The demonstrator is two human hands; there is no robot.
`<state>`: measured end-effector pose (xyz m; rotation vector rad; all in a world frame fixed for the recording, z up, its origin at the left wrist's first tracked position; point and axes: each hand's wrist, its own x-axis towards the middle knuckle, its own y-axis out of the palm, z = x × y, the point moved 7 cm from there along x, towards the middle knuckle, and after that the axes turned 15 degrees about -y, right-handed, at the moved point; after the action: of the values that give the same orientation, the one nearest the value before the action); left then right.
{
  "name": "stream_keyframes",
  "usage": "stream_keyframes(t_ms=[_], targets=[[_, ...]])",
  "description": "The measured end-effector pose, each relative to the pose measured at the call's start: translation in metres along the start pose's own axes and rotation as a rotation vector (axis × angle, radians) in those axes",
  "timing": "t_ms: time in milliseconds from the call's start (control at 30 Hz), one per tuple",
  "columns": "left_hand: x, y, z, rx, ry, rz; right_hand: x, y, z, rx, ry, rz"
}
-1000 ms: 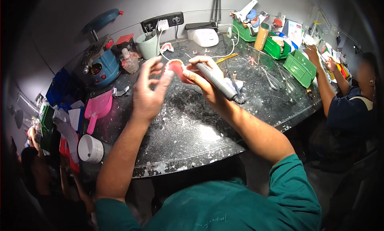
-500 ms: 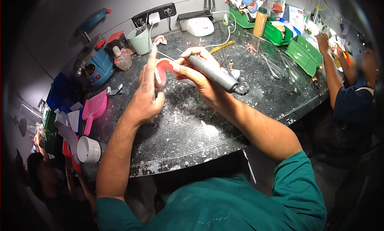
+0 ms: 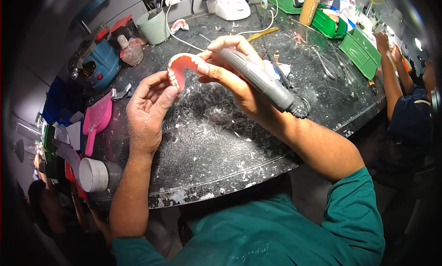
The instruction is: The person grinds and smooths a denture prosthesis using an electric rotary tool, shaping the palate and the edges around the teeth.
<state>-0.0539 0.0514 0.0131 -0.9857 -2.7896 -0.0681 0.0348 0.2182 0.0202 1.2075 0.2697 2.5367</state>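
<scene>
A pink horseshoe-shaped denture (image 3: 181,62) with a row of white teeth is held up over the bench between both my hands. My left hand (image 3: 146,110), dusted with white powder, pinches its left end between thumb and fingers. On the other end rests the thumb of my right hand (image 3: 234,81). That hand also grips a thick grey rotary handpiece (image 3: 264,81), lying across the palm with its coiled cord (image 3: 300,107) trailing at the back. I cannot make out the handpiece's working tip behind the fingers.
White dust coats the dark bench (image 3: 207,151). At left are a pink dustpan (image 3: 98,117), white tub (image 3: 94,175) and blue machine (image 3: 102,63). Behind stand a pale woven cup (image 3: 154,27) and another denture (image 3: 179,24). Green bins (image 3: 361,52) and a co-worker's hand (image 3: 381,41) are at right.
My left hand has gone from nearly straight fingers beside the denture to pinching its end. The denture has turned, showing more teeth. The view has shifted a little.
</scene>
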Motion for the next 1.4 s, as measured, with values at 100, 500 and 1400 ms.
stream_keyframes(t_ms=[100, 500, 1400], targets=[[-0.004, 0.002, 0.008, -0.037, -0.082, 0.042, -0.002, 0.002, -0.005, -0.095, -0.028, 0.001], [-0.014, 0.002, 0.015, -0.309, -0.203, 0.006, -0.009, 0.021, 0.004, -0.516, -0.314, 0.234], [-0.03, 0.004, -0.029, 0.293, 0.375, -0.124, 0.001, 0.007, 0.017, -0.365, -0.442, 0.171]])
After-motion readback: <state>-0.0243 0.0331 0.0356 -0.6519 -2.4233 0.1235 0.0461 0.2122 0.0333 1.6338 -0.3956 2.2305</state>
